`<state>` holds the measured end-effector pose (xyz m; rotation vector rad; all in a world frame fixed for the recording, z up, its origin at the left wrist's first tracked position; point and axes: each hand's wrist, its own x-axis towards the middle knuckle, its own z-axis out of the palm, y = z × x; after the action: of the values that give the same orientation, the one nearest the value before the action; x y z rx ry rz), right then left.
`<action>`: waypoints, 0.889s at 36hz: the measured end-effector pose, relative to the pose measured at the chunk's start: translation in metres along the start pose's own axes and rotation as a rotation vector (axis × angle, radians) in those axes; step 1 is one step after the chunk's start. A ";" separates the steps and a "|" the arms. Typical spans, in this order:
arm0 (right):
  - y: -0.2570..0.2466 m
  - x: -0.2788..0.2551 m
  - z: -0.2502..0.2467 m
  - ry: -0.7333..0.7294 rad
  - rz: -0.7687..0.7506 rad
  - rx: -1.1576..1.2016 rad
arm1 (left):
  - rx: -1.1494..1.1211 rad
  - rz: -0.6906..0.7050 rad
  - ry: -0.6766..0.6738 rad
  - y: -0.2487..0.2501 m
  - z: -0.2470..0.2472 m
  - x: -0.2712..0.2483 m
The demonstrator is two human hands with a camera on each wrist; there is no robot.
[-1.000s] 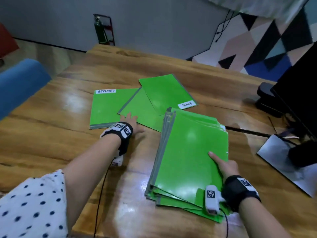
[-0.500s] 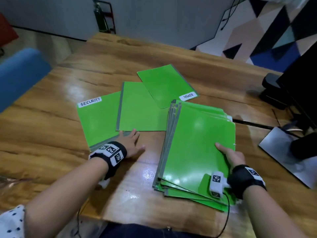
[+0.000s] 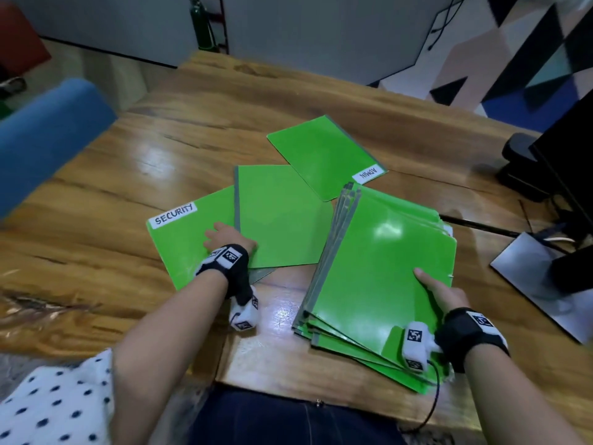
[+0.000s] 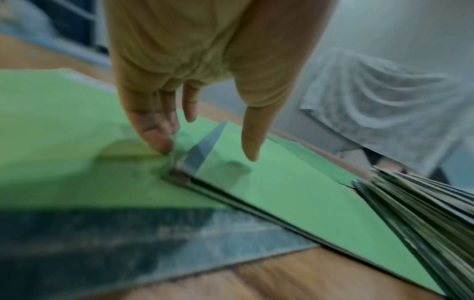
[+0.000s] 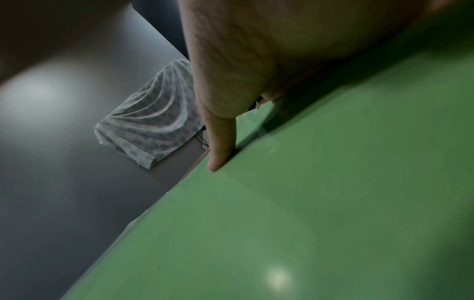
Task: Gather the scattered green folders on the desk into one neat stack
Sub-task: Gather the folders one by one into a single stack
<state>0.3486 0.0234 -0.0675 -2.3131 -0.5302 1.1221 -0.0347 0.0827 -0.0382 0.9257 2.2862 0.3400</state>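
A thick stack of green folders (image 3: 378, 277) lies fanned at the desk's near right. My right hand (image 3: 439, 290) grips its right edge, thumb (image 5: 220, 150) flat on the top cover (image 5: 333, 203), fingers hidden beyond the edge. Three loose green folders lie to the left: one labelled SECURITY (image 3: 179, 242), a plain one (image 3: 279, 216) overlapping it, and one labelled ADMIN (image 3: 324, 155) behind. My left hand (image 3: 221, 234) rests with straight fingers on the SECURITY folder at the plain folder's near-left corner (image 4: 179, 172). Its fingertips (image 4: 159, 142) touch the green cover and the thumb hovers.
The wooden desk (image 3: 96, 252) ends just in front of my body. A black monitor (image 3: 571, 149) with a silver base (image 3: 526, 277) and a dark cable (image 3: 475, 221) crowd the right side. A blue chair (image 3: 41, 136) stands at the left.
My left hand has dragged the loose folders nearer and turned them, then moved from the bare desk onto the SECURITY folder. The right hand has stayed on the stack.
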 end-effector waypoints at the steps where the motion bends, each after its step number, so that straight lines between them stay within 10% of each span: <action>1: 0.000 0.001 -0.001 -0.005 0.002 -0.014 | -0.059 -0.021 -0.011 0.000 0.002 0.001; 12: -0.009 -0.001 -0.003 -0.060 0.034 -0.179 | 0.004 0.095 -0.221 0.017 -0.027 -0.014; 32: -0.015 -0.007 -0.002 -0.069 0.056 -0.203 | -0.265 0.602 0.167 0.053 -0.150 -0.072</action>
<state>0.3441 0.0311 -0.0528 -2.4828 -0.6356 1.2285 -0.0639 0.0709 0.1334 1.4707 1.9881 0.9816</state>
